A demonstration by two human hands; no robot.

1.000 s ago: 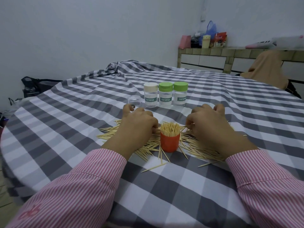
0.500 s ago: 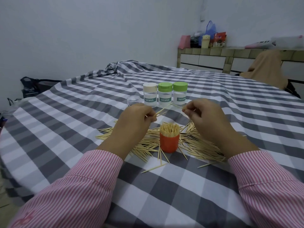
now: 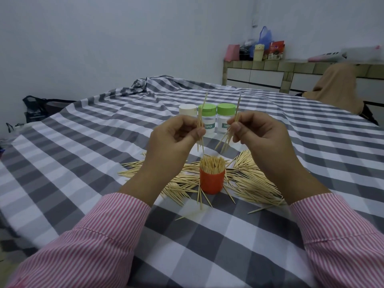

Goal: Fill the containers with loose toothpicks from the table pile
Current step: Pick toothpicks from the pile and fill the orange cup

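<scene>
Above the packed orange plastic cup (image 3: 212,180), our left hand (image 3: 176,138) and right hand (image 3: 257,134) each pinch thin wooden toothpicks (image 3: 200,129); the loose pile (image 3: 251,181) surrounds it. Cup looks full, so forcing more could spill or tip it.

Head cam looks fwd/down, close over table (image 3: 62,163).
</scene>
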